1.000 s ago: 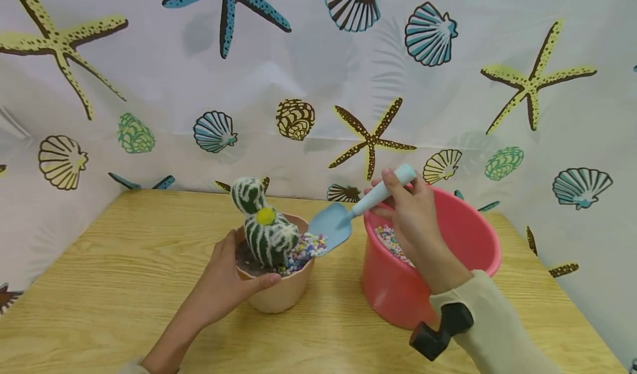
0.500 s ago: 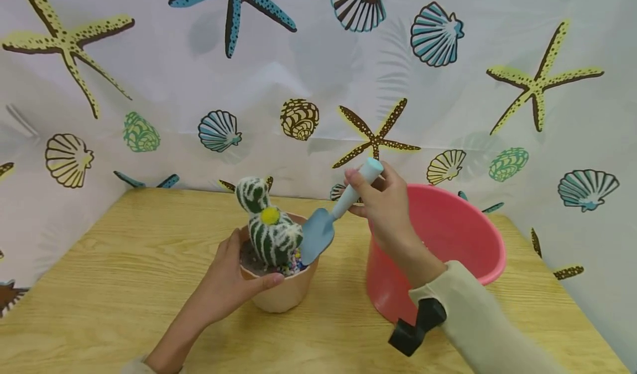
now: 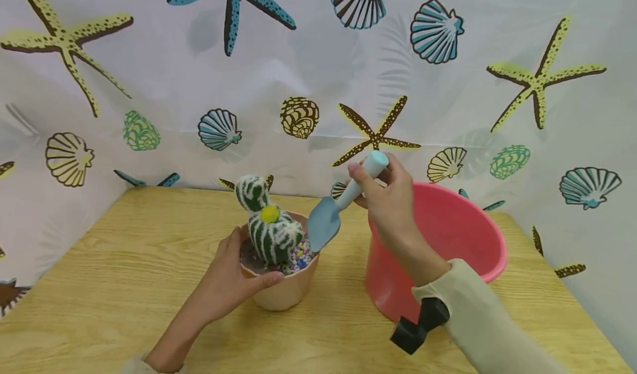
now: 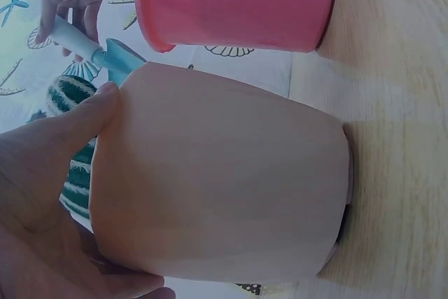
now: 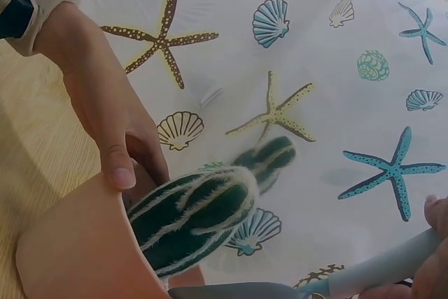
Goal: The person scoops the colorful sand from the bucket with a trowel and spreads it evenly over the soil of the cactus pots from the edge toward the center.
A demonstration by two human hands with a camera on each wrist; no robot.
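My left hand (image 3: pixel 226 282) grips the rim of a peach flowerpot (image 3: pixel 281 296) from its left side, thumb along the front. Inside the pot stands a green artificial cactus (image 3: pixel 271 238) with white stripes and a yellow flower, leaning slightly. Colourful pebbles (image 3: pixel 301 256) lie at the cactus's right, while dark soil shows at its left. My right hand (image 3: pixel 393 208) holds a light blue trowel (image 3: pixel 324 224) by its handle. The trowel's blade slants down at the pot's right rim, and no pebbles show on it. In the right wrist view the trowel (image 5: pixel 385 267) is partly cut off.
A red bucket (image 3: pixel 448 230) stands right of the pot on the wooden table (image 3: pixel 124 285), partly behind my right forearm. Behind the table hangs a white cloth (image 3: pixel 298 47) printed with starfish and shells.
My right hand moved left and tipped the trowel over the pot; its pebbles slid in beside the cactus. The blade then lifted slightly. The left hand keeps its hold on the pot.
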